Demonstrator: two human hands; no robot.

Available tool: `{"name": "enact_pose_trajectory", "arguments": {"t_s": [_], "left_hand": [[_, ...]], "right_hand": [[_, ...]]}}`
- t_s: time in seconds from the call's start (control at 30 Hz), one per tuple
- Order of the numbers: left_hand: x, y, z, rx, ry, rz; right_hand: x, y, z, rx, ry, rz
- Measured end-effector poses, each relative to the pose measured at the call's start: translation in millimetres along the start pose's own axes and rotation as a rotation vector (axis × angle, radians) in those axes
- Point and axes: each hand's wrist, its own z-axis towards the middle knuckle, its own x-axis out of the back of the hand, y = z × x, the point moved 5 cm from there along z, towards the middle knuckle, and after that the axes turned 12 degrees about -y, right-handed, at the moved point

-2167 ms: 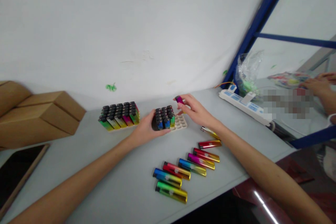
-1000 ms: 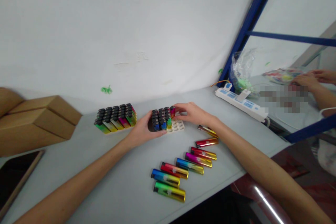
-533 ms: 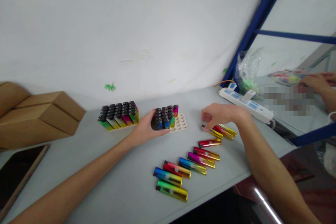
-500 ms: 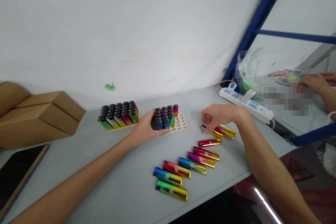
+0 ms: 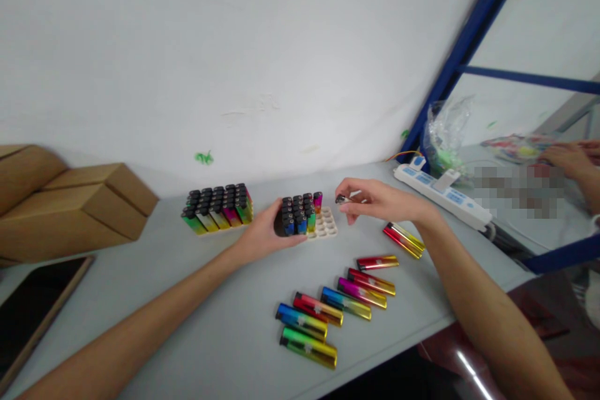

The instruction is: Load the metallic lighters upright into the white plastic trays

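Seven loose lighters (image 5: 360, 292) on the table, two trays (image 5: 325, 228) of lighters, two cardboard boxes (image 5: 70, 215).

No text, label, brand or number can be read: the lighters (image 5: 309, 347), the cardboard boxes (image 5: 70, 212) and the power strip (image 5: 440, 192) show no legible print.

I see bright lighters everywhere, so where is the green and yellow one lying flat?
The green and yellow lighter lies at the near edge of the grey table, in front of the blue lighter, at the near end of the loose row.
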Motion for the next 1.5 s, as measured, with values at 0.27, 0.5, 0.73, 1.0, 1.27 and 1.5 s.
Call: {"name": "enact_pose_trajectory", "arguments": {"t_s": [0.27, 0.5, 0.73, 1.0, 1.27, 1.5], "left_hand": [[-0.1, -3.4, 0.0, -0.011, 0.002, 0.017], [-0.8, -4.5, -0.4, -0.003, -0.002, 0.034], [-0.3, -0.8, -0.4, -0.003, 0.002, 0.018], [-0.3, 1.2, 0.4, -0.003, 0.012, 0.016], [-1.1, -3.5, 1.6, -0.006, 0.002, 0.009], [-1.2, -3.2, 0.3, 0.01, 0.007, 0.006]], "right_hand": [[-17.3, 1.5, 25.4, 0.089, 0.217, 0.164], [-28.3, 3.8, 37.5, 0.167, 0.218, 0.157], [-30.2, 4.9, 37.8, 0.181, 0.424, 0.105], [-27.4, -2.2, 34.2, -0.01, 0.657, -0.183], [-26.5, -1.0, 36.5, -0.029, 0.657, -0.197], [-24.8, 0.2, 34.5, -0.001, 0.655, -0.215]]}}
